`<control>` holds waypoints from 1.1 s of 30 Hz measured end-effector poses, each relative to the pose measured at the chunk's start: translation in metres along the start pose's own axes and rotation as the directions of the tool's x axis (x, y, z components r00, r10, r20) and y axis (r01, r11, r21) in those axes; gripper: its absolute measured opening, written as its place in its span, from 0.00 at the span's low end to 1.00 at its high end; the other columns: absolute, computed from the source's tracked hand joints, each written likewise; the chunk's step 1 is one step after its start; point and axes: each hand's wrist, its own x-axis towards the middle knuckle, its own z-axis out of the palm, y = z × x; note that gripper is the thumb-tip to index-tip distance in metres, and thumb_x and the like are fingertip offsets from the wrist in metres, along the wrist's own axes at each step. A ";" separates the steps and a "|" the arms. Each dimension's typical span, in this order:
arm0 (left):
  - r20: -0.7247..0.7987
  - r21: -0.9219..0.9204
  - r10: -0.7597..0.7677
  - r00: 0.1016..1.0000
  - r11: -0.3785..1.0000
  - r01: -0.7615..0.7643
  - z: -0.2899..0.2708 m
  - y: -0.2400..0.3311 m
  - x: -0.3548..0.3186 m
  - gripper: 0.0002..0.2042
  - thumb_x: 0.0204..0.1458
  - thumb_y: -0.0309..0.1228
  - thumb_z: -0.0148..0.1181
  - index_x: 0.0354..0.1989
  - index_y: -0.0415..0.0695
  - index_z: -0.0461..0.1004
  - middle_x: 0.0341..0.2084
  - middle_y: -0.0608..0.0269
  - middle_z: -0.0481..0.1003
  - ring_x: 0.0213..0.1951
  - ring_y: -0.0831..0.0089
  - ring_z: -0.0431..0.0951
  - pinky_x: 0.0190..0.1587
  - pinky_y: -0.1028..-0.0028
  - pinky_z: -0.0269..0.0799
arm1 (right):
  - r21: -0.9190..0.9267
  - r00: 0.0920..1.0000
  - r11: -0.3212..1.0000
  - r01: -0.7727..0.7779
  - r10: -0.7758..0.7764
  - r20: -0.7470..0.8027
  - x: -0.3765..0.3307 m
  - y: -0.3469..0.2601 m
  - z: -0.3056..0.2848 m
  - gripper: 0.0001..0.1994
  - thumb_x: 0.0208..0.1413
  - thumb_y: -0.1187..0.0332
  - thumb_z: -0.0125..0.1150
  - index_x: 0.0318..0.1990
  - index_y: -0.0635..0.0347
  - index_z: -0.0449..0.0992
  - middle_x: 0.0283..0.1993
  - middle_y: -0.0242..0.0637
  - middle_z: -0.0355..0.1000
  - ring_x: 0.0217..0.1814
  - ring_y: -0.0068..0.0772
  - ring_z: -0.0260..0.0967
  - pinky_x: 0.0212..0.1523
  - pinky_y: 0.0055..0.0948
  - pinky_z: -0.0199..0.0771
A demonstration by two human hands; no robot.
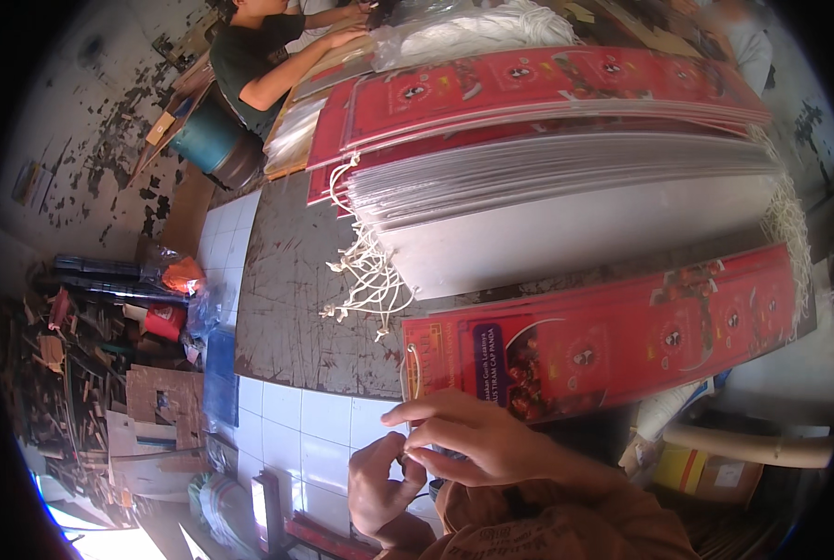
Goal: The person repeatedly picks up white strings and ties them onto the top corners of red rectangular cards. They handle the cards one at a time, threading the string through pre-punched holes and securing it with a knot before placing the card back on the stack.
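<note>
The person's left hand (384, 481) and right hand (473, 437) are close together, just under the near end of a long flat red printed paper bag (613, 341). The fingertips of both hands meet at one small spot and pinch something tiny there. It is too small to tell what it is. The left hand is curled up tight. The right hand lies over it with its fingers stretched toward the left.

The red bag lies flat on the dark scratched worktable (291, 299), right in front of the person. A small loop of cord sits at its near end, just above the hands.

Behind it is a big leaning stack of flat white and red bags (547, 187). The stack takes up most of the table and blocks the far side from view. A bunch of white string handles (365, 275) hangs out from the left end of the stack onto the table.

Past the stack, another person in a dark green shirt (244, 56) sits at the far corner with arms on the table.

White floor tiles (295, 420) show to the left of the table. Farther left is a messy heap of cardboard scraps (90, 373).
</note>
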 end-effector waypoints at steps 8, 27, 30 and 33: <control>-0.139 -0.436 -0.184 0.973 0.894 0.107 0.011 -0.011 -0.009 0.10 0.47 0.29 0.59 0.33 0.35 0.68 0.23 0.59 0.71 0.27 0.73 0.71 0.30 0.75 0.67 | -0.104 0.997 0.994 -0.029 0.036 0.066 -0.004 0.006 0.002 0.11 0.48 0.72 0.60 0.39 0.59 0.70 0.46 0.35 0.66 0.45 0.35 0.64 0.49 0.33 0.61; -0.515 0.177 0.319 0.796 0.948 -0.265 0.035 -0.015 0.004 0.08 0.39 0.19 0.59 0.28 0.45 0.71 0.24 0.64 0.69 0.24 0.71 0.69 0.24 0.77 0.61 | 0.060 0.984 0.985 -0.161 0.165 -0.068 0.002 0.001 0.001 0.06 0.47 0.77 0.60 0.34 0.64 0.72 0.34 0.38 0.68 0.35 0.32 0.70 0.34 0.26 0.71; -0.489 0.206 0.409 0.770 0.912 -0.354 0.033 -0.016 0.009 0.07 0.40 0.20 0.59 0.28 0.45 0.71 0.25 0.63 0.69 0.25 0.72 0.68 0.24 0.77 0.60 | 0.150 0.968 0.963 -0.222 0.237 -0.085 0.004 -0.002 0.000 0.06 0.46 0.77 0.61 0.33 0.63 0.72 0.34 0.38 0.69 0.35 0.31 0.70 0.33 0.24 0.71; -0.505 0.188 0.400 0.765 0.916 -0.355 0.032 -0.016 0.010 0.11 0.35 0.18 0.63 0.28 0.47 0.73 0.25 0.64 0.70 0.26 0.71 0.71 0.23 0.76 0.63 | 0.226 0.958 0.944 -0.241 0.269 -0.101 0.005 -0.003 -0.002 0.06 0.46 0.77 0.61 0.33 0.62 0.73 0.34 0.37 0.69 0.35 0.30 0.70 0.33 0.23 0.71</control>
